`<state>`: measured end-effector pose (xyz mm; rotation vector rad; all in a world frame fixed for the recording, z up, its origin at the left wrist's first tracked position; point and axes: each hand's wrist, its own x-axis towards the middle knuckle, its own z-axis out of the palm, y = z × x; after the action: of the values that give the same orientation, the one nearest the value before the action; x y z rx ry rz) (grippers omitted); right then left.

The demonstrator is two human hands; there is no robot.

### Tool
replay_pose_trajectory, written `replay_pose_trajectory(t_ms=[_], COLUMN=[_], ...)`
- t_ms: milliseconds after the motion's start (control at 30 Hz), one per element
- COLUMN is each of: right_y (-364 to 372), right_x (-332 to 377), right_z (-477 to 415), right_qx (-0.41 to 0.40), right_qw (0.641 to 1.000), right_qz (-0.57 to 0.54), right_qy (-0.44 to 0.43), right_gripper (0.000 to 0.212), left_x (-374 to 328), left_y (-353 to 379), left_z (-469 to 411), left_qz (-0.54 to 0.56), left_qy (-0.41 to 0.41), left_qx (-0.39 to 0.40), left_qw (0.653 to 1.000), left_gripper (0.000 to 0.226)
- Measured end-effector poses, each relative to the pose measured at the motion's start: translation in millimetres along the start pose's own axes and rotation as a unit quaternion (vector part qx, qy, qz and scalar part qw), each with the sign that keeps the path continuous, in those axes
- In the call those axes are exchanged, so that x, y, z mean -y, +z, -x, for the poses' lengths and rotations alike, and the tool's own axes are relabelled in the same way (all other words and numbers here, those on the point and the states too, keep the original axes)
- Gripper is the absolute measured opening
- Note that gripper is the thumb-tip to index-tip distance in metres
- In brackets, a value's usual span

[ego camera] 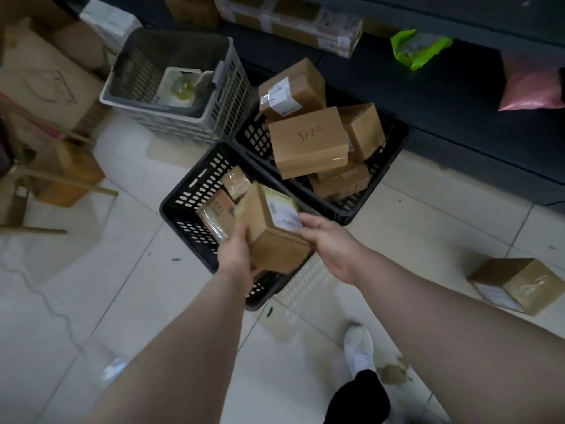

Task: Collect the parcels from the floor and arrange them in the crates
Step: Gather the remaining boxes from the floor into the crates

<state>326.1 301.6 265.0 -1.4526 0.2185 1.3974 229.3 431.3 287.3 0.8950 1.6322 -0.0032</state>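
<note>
I hold a brown cardboard parcel point(272, 231) with a white label over the near black crate point(180, 206). My left hand point(237, 250) grips its left side and bottom. My right hand point(328, 243) grips its right edge by the label. Inside that crate lie a small taped box point(235, 182) and a flat packet point(217, 218). The far black crate point(394, 133) is piled with several brown boxes point(308, 145). One more brown parcel point(516, 284) lies on the tiled floor at the right.
A grey slatted basket point(226, 96) with a clear-lidded item stands behind the crates. Dark shelving point(458, 96) at the back holds a green bag point(419, 48) and a pink bag point(532, 90). Cardboard boxes point(46, 75) and wooden frames crowd the left. My white shoe point(359, 347) is below.
</note>
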Motion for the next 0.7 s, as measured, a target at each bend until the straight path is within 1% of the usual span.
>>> replay_pose_trajectory(t_ms=[33, 100, 167, 233, 300, 367, 433, 533, 600, 700], right_y=[7.2, 11.6, 3.6, -12.4, -33.1, -57.0, -82.9, -122.8, -144.8, -166.6], right_x=[1.3, -2.6, -12.9, -28.5, -46.6, -64.8, -81.9, -108.1, -125.0, -143.4], right_z=[-4.1, -9.0, -7.5, 0.0, 12.0, 26.2, 43.3, 70.8, 87.6, 111.7], right_qx=[-0.011, -0.057, -0.100, -0.118, -0.122, -0.137, -0.167, -0.210, -0.234, -0.277], right_qw=[1.000, 0.998, 0.992, 0.985, 0.980, 0.976, 0.971, 0.964, 0.960, 0.950], right_qz=[0.007, 0.042, 0.076, 0.119, 0.148, 0.149, 0.135, 0.099, 0.070, 0.032], right_qy=[-0.005, 0.001, 0.017, 0.031, 0.057, 0.086, 0.107, 0.128, 0.138, 0.143], right_gripper=[0.048, 0.047, 0.043, 0.039, 0.038, 0.035, 0.032, 0.036, 0.036, 0.029], left_x=[-5.9, -10.7, -7.1, 3.2, 18.6, 35.8, 53.3, 81.9, 100.1, 127.9], left_y=[-9.3, -22.2, -24.3, -16.8, -1.6, 20.3, 47.3, 91.2, 117.2, 146.6], left_z=[-5.2, -12.8, -15.3, -12.0, -4.2, 7.3, 23.1, 51.5, 73.0, 104.5], left_qz=[0.005, -0.019, -0.058, -0.090, -0.098, -0.124, -0.180, -0.232, -0.260, -0.299], left_qy=[0.012, 0.004, -0.010, -0.010, -0.025, -0.040, -0.039, -0.039, -0.035, -0.007], left_qx=[-0.030, -0.067, -0.061, -0.027, 0.014, 0.059, 0.100, 0.169, 0.209, 0.254], left_qw=[0.999, 0.998, 0.996, 0.996, 0.995, 0.990, 0.978, 0.957, 0.942, 0.920], left_gripper=[0.044, 0.040, 0.033, 0.026, 0.032, 0.034, 0.028, 0.016, 0.014, 0.018])
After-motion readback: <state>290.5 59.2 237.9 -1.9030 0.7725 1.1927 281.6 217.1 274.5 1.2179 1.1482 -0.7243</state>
